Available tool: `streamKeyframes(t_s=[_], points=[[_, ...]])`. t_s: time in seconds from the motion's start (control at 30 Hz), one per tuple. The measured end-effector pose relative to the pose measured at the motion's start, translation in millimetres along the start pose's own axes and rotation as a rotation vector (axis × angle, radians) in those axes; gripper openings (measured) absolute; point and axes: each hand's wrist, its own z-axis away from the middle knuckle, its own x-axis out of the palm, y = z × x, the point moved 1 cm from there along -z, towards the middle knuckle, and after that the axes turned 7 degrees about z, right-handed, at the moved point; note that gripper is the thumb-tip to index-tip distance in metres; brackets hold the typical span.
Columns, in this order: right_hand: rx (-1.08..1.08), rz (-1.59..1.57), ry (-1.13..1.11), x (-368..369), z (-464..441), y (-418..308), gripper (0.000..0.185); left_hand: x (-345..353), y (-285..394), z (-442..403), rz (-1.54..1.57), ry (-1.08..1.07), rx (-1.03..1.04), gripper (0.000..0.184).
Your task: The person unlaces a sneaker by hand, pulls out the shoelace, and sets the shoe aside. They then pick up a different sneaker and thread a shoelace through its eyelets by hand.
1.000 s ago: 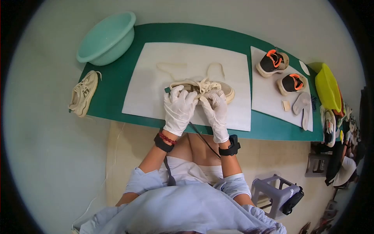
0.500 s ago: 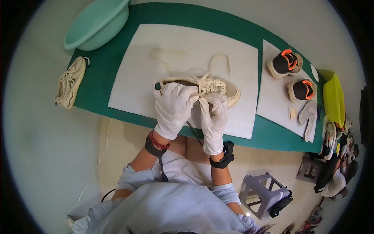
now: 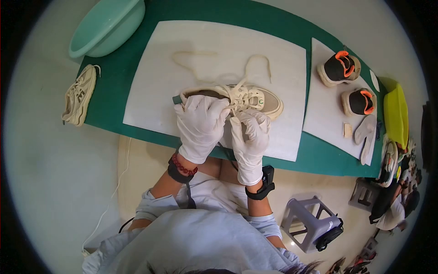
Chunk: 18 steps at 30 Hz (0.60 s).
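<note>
A cream sneaker (image 3: 271,104) lies with its toe to the right on a white mat (image 3: 150,91). Its untied shoelace (image 3: 247,68) trails over the mat on the far side. Both my hands wear white gloves. At the near side of the shoe opening, my left hand (image 3: 200,123) is closed on the sneaker, its fingertips by the eyelets. My right hand (image 3: 251,137) is closed beside it, thumb and finger pinched at the near row of eyelets on the lace. The fingers partly hide the near side of the shoe.
Another cream sneaker (image 3: 80,95) lies at the table's left edge, near a mint basin (image 3: 107,29). On a second mat at right are two black-and-orange shoes (image 3: 338,68), insoles (image 3: 365,132) and a small beige block (image 3: 347,130). Beyond stands a yellow-green basin (image 3: 396,114); a grey stool (image 3: 310,219) is below.
The view has shifted slightly. My right hand's fingers have opened out a little at the eyelets, while my left hand stays at the shoe opening. The sneaker lies much as before.
</note>
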Motion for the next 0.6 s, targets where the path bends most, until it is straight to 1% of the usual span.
streamKeyframes(t_s=[0.1,0.2,0.3,0.4,0.47,0.57,0.6], points=[[0.044,-0.012,-0.025,2,1,1,0.022,1,1,1,0.006,-0.003,-0.003,0.019],[0.13,-0.032,-0.049,-3,-8,-9,0.032,2,0,2,0.029,-0.003,-0.005,0.02],[0.217,-0.075,-0.074,1,0,0,0.038,4,-4,4,0.066,0.028,0.019,0.021],[0.2,-0.19,0.027,4,5,3,0.033,9,-10,3,0.099,0.075,0.039,0.022],[0.187,-0.163,-0.003,3,4,2,0.028,9,-8,3,0.146,0.085,0.03,0.021],[0.162,-0.127,-0.012,3,2,0,0.022,0,-1,0,0.121,0.005,-0.014,0.022],[0.152,-0.115,-0.009,3,2,-1,0.021,1,-1,1,0.137,0.008,-0.008,0.022]])
